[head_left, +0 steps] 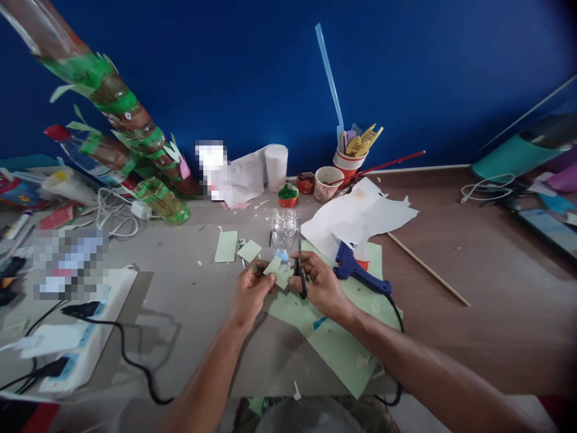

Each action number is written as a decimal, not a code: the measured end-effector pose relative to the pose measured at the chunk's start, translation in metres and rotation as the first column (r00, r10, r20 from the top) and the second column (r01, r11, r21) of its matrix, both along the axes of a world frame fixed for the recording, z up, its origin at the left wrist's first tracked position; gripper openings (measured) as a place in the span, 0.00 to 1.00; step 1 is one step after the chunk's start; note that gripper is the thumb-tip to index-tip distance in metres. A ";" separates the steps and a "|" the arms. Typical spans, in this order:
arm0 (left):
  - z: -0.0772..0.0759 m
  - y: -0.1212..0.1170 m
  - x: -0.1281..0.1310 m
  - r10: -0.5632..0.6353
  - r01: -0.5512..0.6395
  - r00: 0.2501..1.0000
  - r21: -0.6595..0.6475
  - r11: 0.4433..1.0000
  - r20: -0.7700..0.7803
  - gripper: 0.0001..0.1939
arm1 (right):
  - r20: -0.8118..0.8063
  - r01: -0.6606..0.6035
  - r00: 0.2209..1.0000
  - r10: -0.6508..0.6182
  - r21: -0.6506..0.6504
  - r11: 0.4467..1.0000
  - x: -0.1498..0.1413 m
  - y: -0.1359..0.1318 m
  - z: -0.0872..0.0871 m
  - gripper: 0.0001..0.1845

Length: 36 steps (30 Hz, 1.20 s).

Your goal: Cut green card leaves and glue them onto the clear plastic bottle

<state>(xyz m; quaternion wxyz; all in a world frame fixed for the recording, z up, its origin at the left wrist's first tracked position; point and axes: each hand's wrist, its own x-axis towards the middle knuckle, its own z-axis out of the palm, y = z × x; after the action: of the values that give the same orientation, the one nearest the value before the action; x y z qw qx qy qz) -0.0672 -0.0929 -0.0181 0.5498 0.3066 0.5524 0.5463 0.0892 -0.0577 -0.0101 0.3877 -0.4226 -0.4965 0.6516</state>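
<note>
My left hand pinches a small light-green paper piece with notched edges. Closed round the black handles of a pair of scissors is my right hand, just right of that paper; the blades point away from me. Beyond the hands stands a clear plastic bottle piece. Two cut green paper pieces, a rectangle and a smaller square, lie to the left. Under my right hand spreads a larger green sheet, with a blue glue gun resting on it.
White paper, a wooden stick and small paint containers lie beyond and right. At left stand a tall painted bottle trunk, a green-tinted cup and a white power strip with black cords. A phone lies far right.
</note>
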 end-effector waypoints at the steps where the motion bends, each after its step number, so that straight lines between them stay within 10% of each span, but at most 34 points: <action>1: 0.000 0.000 0.000 -0.011 0.011 1.000 -0.006 1.000 0.007 0.12 | 0.023 -0.010 1.000 0.010 -0.012 1.000 -0.001 0.000 0.000 0.26; 36: 0.009 0.000 0.007 -0.059 0.064 0.986 -0.025 0.998 0.156 0.11 | -0.040 0.087 0.996 -0.084 0.076 0.993 0.004 -0.001 0.007 0.24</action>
<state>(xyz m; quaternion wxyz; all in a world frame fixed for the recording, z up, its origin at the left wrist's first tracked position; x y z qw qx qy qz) -0.0602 -0.0927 -0.0090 0.6121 0.2721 0.5064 0.5430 0.0929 -0.0586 -0.0027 0.4406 -0.4162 -0.4957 0.6221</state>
